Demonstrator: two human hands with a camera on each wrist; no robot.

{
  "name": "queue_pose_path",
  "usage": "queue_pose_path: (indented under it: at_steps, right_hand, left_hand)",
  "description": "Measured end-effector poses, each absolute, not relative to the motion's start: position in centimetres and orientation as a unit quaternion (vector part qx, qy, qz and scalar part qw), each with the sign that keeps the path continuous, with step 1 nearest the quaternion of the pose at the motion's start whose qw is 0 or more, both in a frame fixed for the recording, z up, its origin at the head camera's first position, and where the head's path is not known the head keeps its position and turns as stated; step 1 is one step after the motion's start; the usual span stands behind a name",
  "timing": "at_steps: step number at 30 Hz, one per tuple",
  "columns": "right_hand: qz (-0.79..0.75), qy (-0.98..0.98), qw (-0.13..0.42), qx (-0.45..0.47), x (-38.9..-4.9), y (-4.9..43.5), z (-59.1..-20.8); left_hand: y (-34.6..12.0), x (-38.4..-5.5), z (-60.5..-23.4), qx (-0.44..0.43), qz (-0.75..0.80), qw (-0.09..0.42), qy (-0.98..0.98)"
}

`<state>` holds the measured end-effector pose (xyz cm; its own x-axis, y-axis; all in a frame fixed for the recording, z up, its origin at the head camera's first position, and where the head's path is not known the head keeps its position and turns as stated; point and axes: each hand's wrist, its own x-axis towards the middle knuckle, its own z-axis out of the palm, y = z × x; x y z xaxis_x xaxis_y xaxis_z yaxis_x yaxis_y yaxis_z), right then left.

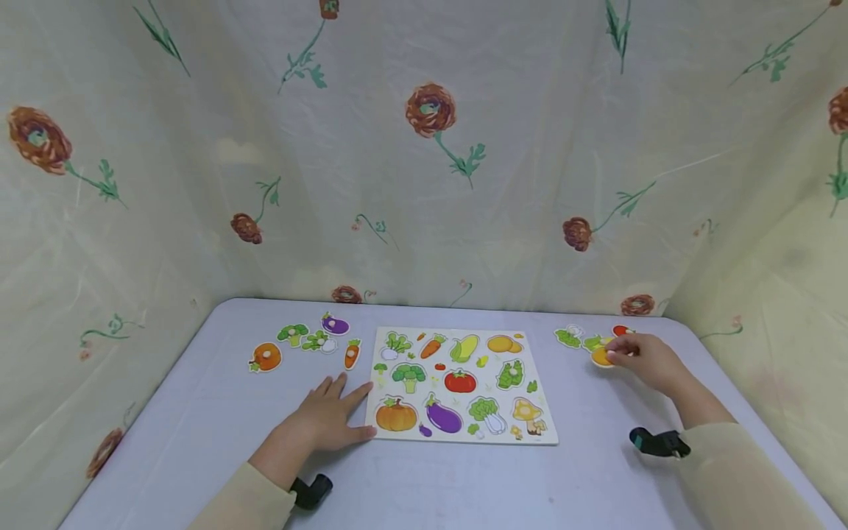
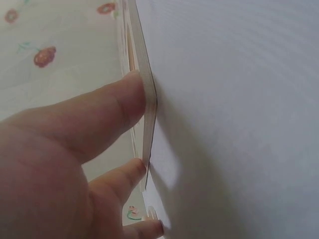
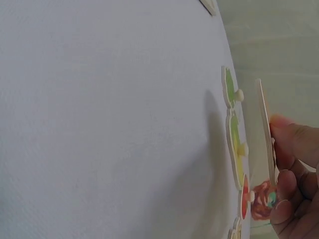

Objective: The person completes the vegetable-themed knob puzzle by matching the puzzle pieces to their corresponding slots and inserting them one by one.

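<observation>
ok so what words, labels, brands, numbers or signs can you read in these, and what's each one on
None: no text can be read in any view.
Puzzle board: printed vegetable pictures; any finer print is too small to read.
Orange-yellow piece in the right hand: no readable text.
Black wrist device by the right sleeve: any marking is too small to read.
Curtain: flower pattern, no lettering visible.

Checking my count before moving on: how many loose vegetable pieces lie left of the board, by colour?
Orange: 2 (pumpkin, carrot)
Green: 1 (broccoli)
Green and white: 1 (leafy vegetable)
Purple: 1 (eggplant)
Total: 5
</observation>
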<state>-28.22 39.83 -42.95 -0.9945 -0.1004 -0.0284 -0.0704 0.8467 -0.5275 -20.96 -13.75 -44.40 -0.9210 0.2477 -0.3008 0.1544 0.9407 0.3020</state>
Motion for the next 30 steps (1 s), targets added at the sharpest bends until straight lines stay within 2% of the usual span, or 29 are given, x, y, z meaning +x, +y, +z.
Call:
queue_pose_path:
  at_steps: [8, 30]
  right_hand:
    - [-0.289, 0.956, 0.012, -0.051, -28.6, 37.6, -42.4]
    - [-0.349, 0.936, 0.027, -0.039, -30.8, 31.3, -42.4]
  left_hand:
    - [-13.8, -21.0, -44.6, 0.104, 0.136, 0.167, 0.971]
    - [-13.6, -20.9, -44.4, 0.104, 0.134, 0.17, 0.971]
